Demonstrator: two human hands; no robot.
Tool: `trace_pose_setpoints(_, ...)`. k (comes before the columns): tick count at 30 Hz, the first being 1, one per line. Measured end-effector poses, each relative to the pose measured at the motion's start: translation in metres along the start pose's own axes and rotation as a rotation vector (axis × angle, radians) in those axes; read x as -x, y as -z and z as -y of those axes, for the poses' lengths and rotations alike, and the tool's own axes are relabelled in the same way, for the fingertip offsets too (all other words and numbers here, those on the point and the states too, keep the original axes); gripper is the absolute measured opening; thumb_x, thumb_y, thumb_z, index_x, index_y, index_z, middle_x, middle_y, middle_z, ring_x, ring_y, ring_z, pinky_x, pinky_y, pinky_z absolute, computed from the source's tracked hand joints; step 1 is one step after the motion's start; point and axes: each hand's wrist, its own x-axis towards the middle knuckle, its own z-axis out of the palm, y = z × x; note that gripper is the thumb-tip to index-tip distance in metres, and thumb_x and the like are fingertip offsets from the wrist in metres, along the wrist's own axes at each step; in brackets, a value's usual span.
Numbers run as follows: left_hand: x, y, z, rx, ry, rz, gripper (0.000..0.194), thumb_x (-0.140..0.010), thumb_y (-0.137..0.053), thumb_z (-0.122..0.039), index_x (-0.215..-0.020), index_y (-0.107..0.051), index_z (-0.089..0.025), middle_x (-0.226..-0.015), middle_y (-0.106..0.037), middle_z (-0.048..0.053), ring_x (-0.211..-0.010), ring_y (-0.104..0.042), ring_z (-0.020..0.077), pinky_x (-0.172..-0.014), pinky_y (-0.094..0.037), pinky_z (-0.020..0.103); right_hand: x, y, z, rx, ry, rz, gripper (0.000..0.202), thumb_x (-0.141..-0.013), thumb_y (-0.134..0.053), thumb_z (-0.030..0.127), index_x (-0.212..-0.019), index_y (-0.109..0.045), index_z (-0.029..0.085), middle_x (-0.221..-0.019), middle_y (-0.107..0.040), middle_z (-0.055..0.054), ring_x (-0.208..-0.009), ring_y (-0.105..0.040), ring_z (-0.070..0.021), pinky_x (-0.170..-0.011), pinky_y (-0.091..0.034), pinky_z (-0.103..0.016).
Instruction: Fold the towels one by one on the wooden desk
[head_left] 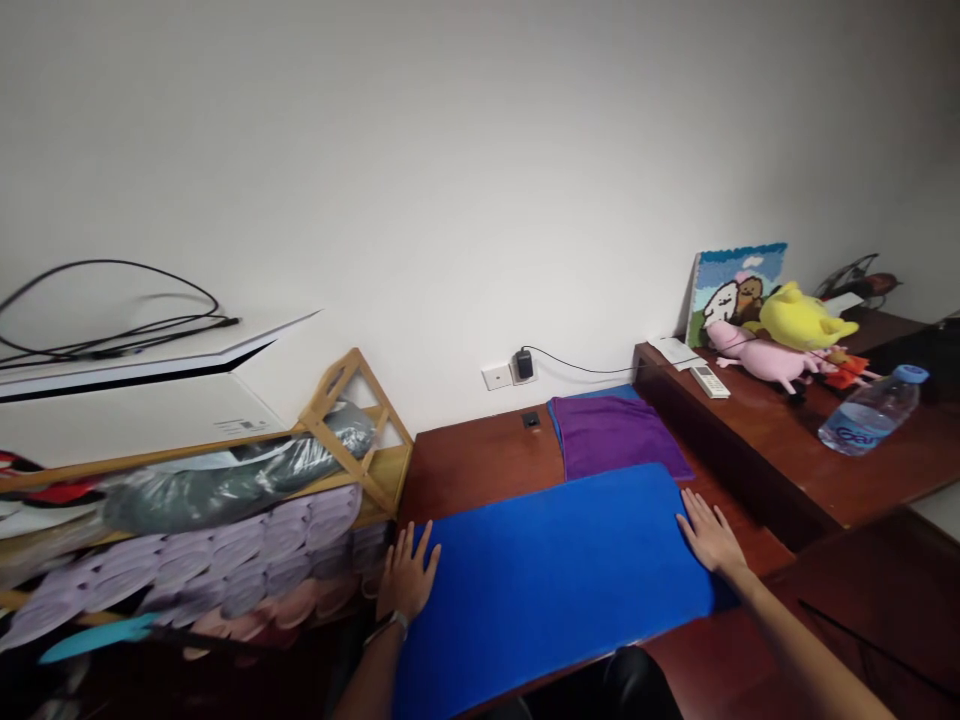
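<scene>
A blue cloth (pixel 555 580) lies spread flat on the reddish-brown desk (pixel 472 455). At its left edge rests my left hand (pixel 409 572), palm down with the fingers apart; a band circles that wrist. My right hand (pixel 712 535) lies flat on the cloth's right edge, fingers stretched out. Neither hand holds anything. Behind the blue cloth is a folded purple cloth (pixel 619 437), with another blue piece (pixel 626 393) showing from under it.
On the raised desk at right stand a water bottle (pixel 874 412), plush toys (pixel 802 318), a white remote (pixel 709 381) and a picture (pixel 739 290). A wooden rack (pixel 394 470) with lilac slippers (pixel 247 545) borders the left. A black charger (pixel 523 363) sits in the wall socket.
</scene>
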Motion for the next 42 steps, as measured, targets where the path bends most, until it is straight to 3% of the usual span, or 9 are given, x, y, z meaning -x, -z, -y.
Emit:
trace_pose_setpoints(8, 0.039, 0.041, -0.021, 0.033, -0.162, -0.048, 0.054, -0.104, -0.03, -0.039, -0.129, -0.072, -0.015, -0.136, -0.07, 0.017, -0.131, -0.062, 0.0309, -0.117, -0.045, 0.049, -0.001, -0.002, 0.0, 0.005, -0.012, 0.004, 0.075, -0.103, -0.016, 0.052, -0.167, -0.027, 0.014, -0.172, -0.029, -0.006, -0.159, -0.025, -0.0258, -0.13, -0.017, -0.051)
trace_pose_setpoints(14, 0.108, 0.041, -0.021, 0.087, -0.198, 0.028, 0.053, -0.104, -0.04, -0.043, -0.153, -0.053, -0.03, -0.163, -0.049, 0.006, -0.152, -0.043, 0.0311, -0.123, -0.038, 0.056, -0.006, 0.011, 0.01, 0.024, -0.08, 0.091, 0.074, -0.103, -0.018, 0.049, -0.167, -0.024, 0.013, -0.173, -0.025, -0.007, -0.16, -0.024, -0.0267, -0.13, -0.017, -0.053)
trace_pose_setpoints(17, 0.124, 0.035, -0.019, 0.082, -0.16, 0.073, 0.055, -0.104, -0.041, -0.045, -0.158, -0.045, -0.035, -0.166, -0.044, 0.004, -0.154, -0.04, 0.0315, -0.122, -0.037, 0.059, 0.005, 0.02, 0.058, 0.015, -0.045, 0.001, 0.071, -0.103, -0.022, 0.042, -0.166, -0.027, 0.009, -0.173, -0.024, -0.01, -0.16, -0.021, -0.0299, -0.13, -0.014, -0.054)
trace_pose_setpoints(20, 0.126, 0.034, -0.021, 0.068, -0.132, 0.086, 0.057, -0.104, -0.042, -0.047, -0.16, -0.042, -0.035, -0.168, -0.041, 0.005, -0.155, -0.038, 0.0301, -0.124, -0.034, 0.058, 0.033, 0.015, 0.145, -0.084, 0.203, -0.107, 0.066, -0.105, -0.022, 0.038, -0.166, -0.028, 0.013, -0.172, -0.027, -0.009, -0.16, -0.021, -0.029, -0.131, -0.013, -0.053)
trace_pose_setpoints(23, 0.125, 0.037, -0.024, 0.052, -0.125, 0.091, 0.057, -0.104, -0.041, -0.048, -0.16, -0.041, -0.034, -0.169, -0.04, 0.005, -0.156, -0.036, 0.029, -0.125, -0.033, 0.056, 0.069, 0.002, 0.233, -0.205, 0.486, -0.049, 0.065, -0.107, -0.027, 0.047, -0.167, -0.024, 0.022, -0.172, -0.026, -0.004, -0.16, -0.023, -0.0272, -0.13, -0.018, -0.052)
trace_pose_setpoints(26, 0.126, 0.041, -0.025, 0.039, -0.121, 0.094, 0.057, -0.105, -0.041, -0.048, -0.16, -0.04, -0.034, -0.168, -0.04, 0.005, -0.156, -0.036, 0.029, -0.125, -0.033, 0.056, 0.09, -0.007, 0.275, -0.242, 0.586, 0.052, 0.066, -0.107, -0.03, 0.053, -0.167, -0.027, 0.024, -0.171, -0.028, -0.004, -0.159, -0.025, -0.0278, -0.13, -0.02, -0.052)
trace_pose_setpoints(29, 0.127, 0.042, -0.024, 0.032, -0.125, 0.098, 0.057, -0.105, -0.041, -0.048, -0.16, -0.038, -0.035, -0.169, -0.039, 0.005, -0.155, -0.037, 0.029, -0.125, -0.033, 0.057, 0.086, -0.009, 0.245, -0.231, 0.548, 0.064, 0.066, -0.107, -0.028, 0.055, -0.166, -0.029, 0.026, -0.171, -0.029, -0.004, -0.159, -0.026, -0.0271, -0.13, -0.02, -0.053)
trace_pose_setpoints(37, 0.126, 0.035, -0.021, 0.027, -0.129, 0.074, 0.057, -0.104, -0.041, -0.05, -0.159, -0.041, -0.036, -0.168, -0.04, 0.003, -0.155, -0.038, 0.0291, -0.124, -0.033, 0.056, 0.042, -0.006, 0.012, -0.034, 0.122, -0.008, 0.074, -0.103, -0.018, 0.057, -0.164, -0.038, 0.019, -0.169, -0.034, -0.007, -0.158, -0.028, -0.0293, -0.128, -0.024, -0.054)
trace_pose_setpoints(42, 0.126, 0.036, -0.022, 0.003, -0.116, 0.079, 0.057, -0.104, -0.042, -0.048, -0.159, -0.042, -0.035, -0.168, -0.04, 0.004, -0.154, -0.04, 0.0295, -0.123, -0.034, 0.055, 0.04, -0.01, -0.026, -0.005, 0.137, -0.005, 0.077, -0.101, -0.017, 0.055, -0.165, -0.032, 0.014, -0.171, -0.03, -0.007, -0.159, -0.026, -0.0266, -0.129, -0.024, -0.049)
